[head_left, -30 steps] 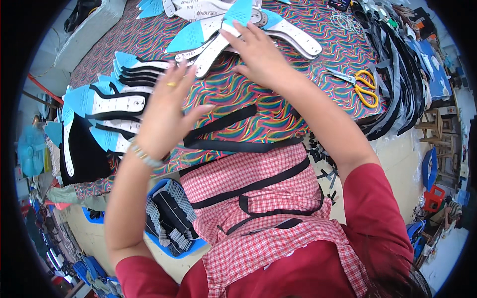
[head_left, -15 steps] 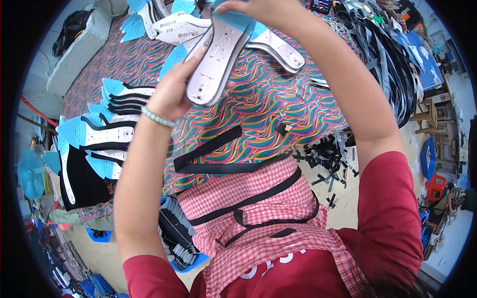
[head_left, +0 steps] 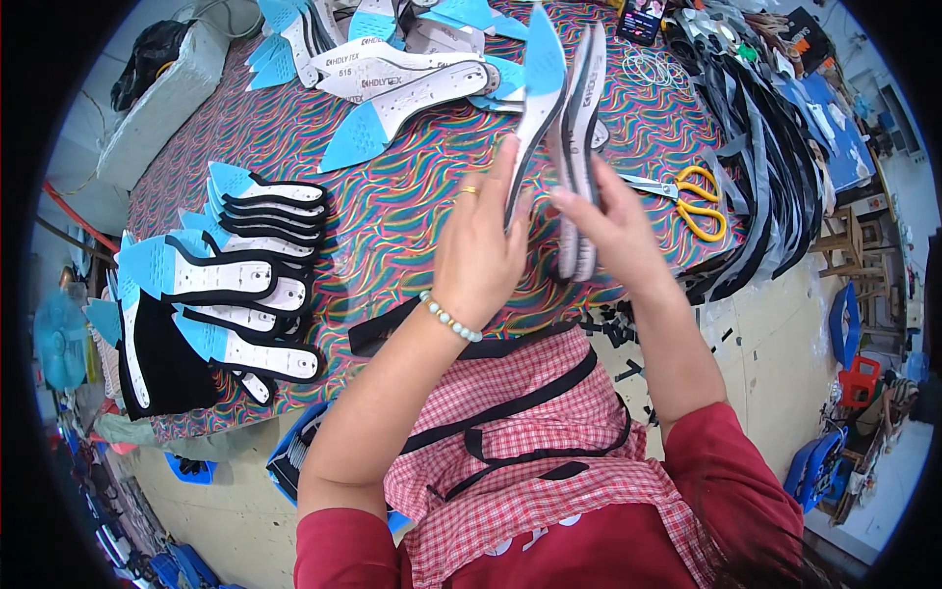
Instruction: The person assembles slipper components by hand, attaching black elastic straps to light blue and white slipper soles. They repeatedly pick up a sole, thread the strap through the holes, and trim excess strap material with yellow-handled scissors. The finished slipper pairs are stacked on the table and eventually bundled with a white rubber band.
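Note:
My left hand (head_left: pixel 481 240), with a beaded bracelet on the wrist, holds a shoe insole (head_left: pixel 546 79) upright over the table; its toe part is light blue, the rest white with a dark edge. Beside it my right hand (head_left: pixel 620 228) is closed on a few stacked insoles (head_left: pixel 586 103), seen edge-on with their pale faces turned sideways. A narrow gap separates the two lots. Behind them lies a loose pile of blue and white insoles (head_left: pixel 417 93). More insoles with black trim (head_left: pixel 221 278) are stacked to the left of my hands.
Yellow-handled scissors (head_left: pixel 699 204) lie right of my right hand. Black strips (head_left: pixel 770 187) hang over the table's right side. A black strip (head_left: pixel 378 332) rests at the near edge, partly under my left arm. A phone (head_left: pixel 640 22) stands at the back. Black scraps litter the floor.
Both hands have come nearer to me from the far pile. The insoles held together before are now split between my hands and turned upright. The scissors, hidden earlier by my right arm, now show.

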Action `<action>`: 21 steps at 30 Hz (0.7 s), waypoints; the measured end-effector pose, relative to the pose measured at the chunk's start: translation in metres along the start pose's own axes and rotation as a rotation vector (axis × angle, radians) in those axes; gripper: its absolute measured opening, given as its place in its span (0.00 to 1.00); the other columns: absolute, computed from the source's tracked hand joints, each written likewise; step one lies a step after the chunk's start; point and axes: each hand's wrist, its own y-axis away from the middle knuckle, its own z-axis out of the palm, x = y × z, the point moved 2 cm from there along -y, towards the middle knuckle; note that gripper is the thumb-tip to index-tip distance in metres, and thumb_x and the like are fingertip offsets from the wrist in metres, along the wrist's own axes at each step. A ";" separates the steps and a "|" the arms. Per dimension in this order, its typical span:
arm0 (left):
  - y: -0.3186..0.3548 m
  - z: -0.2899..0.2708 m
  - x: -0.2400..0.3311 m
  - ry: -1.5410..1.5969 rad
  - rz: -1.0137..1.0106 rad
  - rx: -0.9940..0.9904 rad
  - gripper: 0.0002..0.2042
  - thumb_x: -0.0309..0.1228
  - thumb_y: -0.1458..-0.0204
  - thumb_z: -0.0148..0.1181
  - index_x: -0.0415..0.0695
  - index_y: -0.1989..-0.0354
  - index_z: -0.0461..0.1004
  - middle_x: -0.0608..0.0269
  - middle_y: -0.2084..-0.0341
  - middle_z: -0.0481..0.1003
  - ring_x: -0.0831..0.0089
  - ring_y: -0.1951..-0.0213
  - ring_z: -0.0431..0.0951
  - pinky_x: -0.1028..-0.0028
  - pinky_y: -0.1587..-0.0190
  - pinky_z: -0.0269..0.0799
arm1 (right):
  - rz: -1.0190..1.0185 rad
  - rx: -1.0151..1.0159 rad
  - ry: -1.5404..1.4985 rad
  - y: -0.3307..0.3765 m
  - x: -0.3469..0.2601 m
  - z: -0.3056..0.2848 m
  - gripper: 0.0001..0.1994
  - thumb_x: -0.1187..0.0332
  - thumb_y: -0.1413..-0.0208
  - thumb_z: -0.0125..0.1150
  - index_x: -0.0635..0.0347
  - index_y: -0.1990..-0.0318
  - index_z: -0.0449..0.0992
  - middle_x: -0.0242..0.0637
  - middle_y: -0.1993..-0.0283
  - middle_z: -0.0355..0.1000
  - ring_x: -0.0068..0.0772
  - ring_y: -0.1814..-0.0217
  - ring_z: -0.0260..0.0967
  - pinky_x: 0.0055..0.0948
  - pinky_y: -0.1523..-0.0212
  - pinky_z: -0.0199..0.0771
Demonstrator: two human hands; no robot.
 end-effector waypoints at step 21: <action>0.032 -0.060 0.003 -0.378 -0.209 -0.472 0.16 0.35 0.54 0.67 0.37 0.61 0.74 0.53 0.58 0.73 0.55 0.51 0.72 0.61 0.48 0.67 | -0.372 0.073 0.582 -0.003 -0.019 -0.021 0.24 0.62 0.44 0.61 0.67 0.44 0.69 0.51 0.38 0.63 0.50 0.37 0.62 0.41 0.38 0.61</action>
